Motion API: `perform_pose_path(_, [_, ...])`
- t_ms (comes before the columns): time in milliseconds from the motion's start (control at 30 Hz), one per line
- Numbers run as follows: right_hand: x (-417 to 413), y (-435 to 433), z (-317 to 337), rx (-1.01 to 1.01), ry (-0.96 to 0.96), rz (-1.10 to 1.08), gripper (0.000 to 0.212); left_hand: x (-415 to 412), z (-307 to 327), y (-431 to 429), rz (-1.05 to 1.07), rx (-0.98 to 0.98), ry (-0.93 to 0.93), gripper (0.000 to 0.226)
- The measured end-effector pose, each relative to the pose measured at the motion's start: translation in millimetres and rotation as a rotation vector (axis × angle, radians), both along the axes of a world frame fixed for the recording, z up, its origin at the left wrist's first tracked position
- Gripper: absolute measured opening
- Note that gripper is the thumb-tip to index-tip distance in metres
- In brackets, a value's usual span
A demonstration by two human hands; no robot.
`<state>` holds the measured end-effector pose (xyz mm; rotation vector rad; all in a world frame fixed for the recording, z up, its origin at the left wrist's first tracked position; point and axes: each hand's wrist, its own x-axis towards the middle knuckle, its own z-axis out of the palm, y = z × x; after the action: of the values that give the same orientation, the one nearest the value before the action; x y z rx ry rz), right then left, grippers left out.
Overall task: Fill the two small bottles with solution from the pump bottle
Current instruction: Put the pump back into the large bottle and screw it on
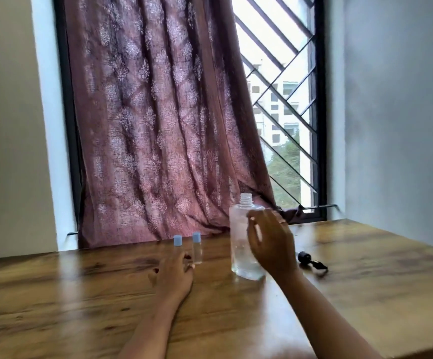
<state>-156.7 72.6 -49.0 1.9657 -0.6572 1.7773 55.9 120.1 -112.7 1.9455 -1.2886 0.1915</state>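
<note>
likely a home: curtain (158, 125), grilled window (282, 104), wooden table (365, 281).

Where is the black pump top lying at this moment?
In the head view, the black pump top lies on the wooden table, right of the open pump bottle, just beyond the right hand.

Wood table (365, 268), brown grain, glossy, daylight glare on top. Far edge butts against window wall. Window (311, 125) has black frame. Mauve patterned curtain (158, 125) covers most of it, hem bunched on the sill at right. Uncovered strip on the right shows black diagonal grille (282, 99); outside, a pale multi-storey building (275, 110) and green foliage (285, 172). Left wall (8, 125) off-white, in shade. Right wall (396, 112) grey-white, evenly lit. All visible light comes from the window.
</note>
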Motion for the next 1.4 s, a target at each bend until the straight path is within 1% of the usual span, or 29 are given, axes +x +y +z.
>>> perform_pose_path(33, [-18.2,-9.4,-4.1,0.052,-0.052,-0.068,0.017,-9.8,1.7,-1.8,-0.049,-0.044,0.015,0.034])
perform_pose_path(67, [-35.0,-20.5,-9.8,0.144,-0.058,-0.153,0.017,-18.4,3.2,-4.2,-0.108,-0.080,0.046,0.035])
perform_pose_path(100, [-50.7,-32.9,-18.3,0.279,-0.015,-0.253,0.020,-28.4,6.4,-5.7,-0.160,-0.103,0.073,0.040])
perform_pose_path(167, [-80.0,-51.5,-38.5,0.640,0.183,-0.475,0.029,-51.0,14.3,-12.0,-0.211,-0.077,0.084,0.062])
perform_pose_path(200, [-88.9,-57.1,-48.2,0.807,0.295,-0.543,0.028,-61.5,18.6,-14.4,-0.228,-0.049,0.096,0.075])
perform_pose_path(233, [-95.2,-60.0,-54.5,0.952,0.389,-0.554,0.024,-72.5,22.9,-16.9,-0.260,-0.046,0.132,0.087])
perform_pose_path(267, [-98.4,-60.2,-57.9,1.051,0.441,-0.509,0.022,-83.3,26.3,-19.2,-0.307,-0.062,0.202,0.098])
perform_pose_path(333, [-96.9,-60.1,-60.4,1.111,0.453,-0.414,0.023,-101.8,27.9,-26.3,-0.357,-0.097,0.339,0.115])
perform_pose_path(400, [-92.6,-59.2,-57.2,1.071,0.458,-0.406,0.025,-116.5,26.7,-35.9,-0.324,-0.077,0.353,0.127])
perform_pose_path(500, [-86.6,-62.2,-56.0,1.010,0.397,-0.353,0.023,-126.6,21.5,-48.7,-0.256,-0.090,0.359,0.132])
perform_pose_path(567, [-83.8,-66.1,-52.7,0.980,0.244,-0.241,0.018,-127.9,18.5,-56.5,-0.252,-0.129,0.347,0.130])
perform_pose_path(633, [-80.9,-73.6,-47.2,0.909,0.064,-0.055,0.012,-125.2,13.9,-64.0,-0.285,-0.169,0.364,0.128])
perform_pose_path(700, [-77.0,-77.4,-36.4,0.779,-0.099,0.078,0.017,-120.7,9.2,-69.6,-0.310,-0.197,0.383,0.127])
perform_pose_path(733, [-75.1,-75.9,-26.5,0.699,-0.177,0.114,0.017,-118.5,7.9,-71.4,-0.315,-0.202,0.386,0.127])
perform_pose_path(800, [-71.3,-70.8,-2.1,0.557,-0.312,0.170,0.004,-114.0,5.8,-74.0,-0.310,-0.206,0.391,0.128])
perform_pose_path(900, [-65.8,-60.5,36.2,0.427,-0.471,0.266,0.015,-108.4,5.0,-75.3,-0.279,-0.222,0.421,0.125])
perform_pose_path(933, [-63.1,-54.4,47.6,0.381,-0.509,0.299,0.013,-106.5,5.2,-75.6,-0.270,-0.229,0.434,0.123])
perform_pose_path(1000, [-57.4,-42.3,70.7,0.335,-0.535,0.400,0.005,-102.6,5.4,-75.1,-0.257,-0.243,0.457,0.121])
perform_pose_path(1067, [-51.7,-36.7,93.2,0.351,-0.524,0.490,0.005,-100.1,6.0,-72.6,-0.253,-0.245,0.482,0.120])
perform_pose_path(1133, [-46.2,-35.1,113.7,0.375,-0.511,0.522,0.003,-99.1,6.1,-70.3,-0.257,-0.246,0.491,0.121])
perform_pose_path(1267, [-34.9,-20.5,152.0,0.273,-0.518,0.502,0.012,-99.3,7.8,-66.4,-0.255,-0.240,0.492,0.122])
perform_pose_path(1400, [-26.0,-9.1,180.8,0.173,-0.502,0.422,0.009,-98.6,7.9,-65.3,-0.249,-0.236,0.486,0.121])
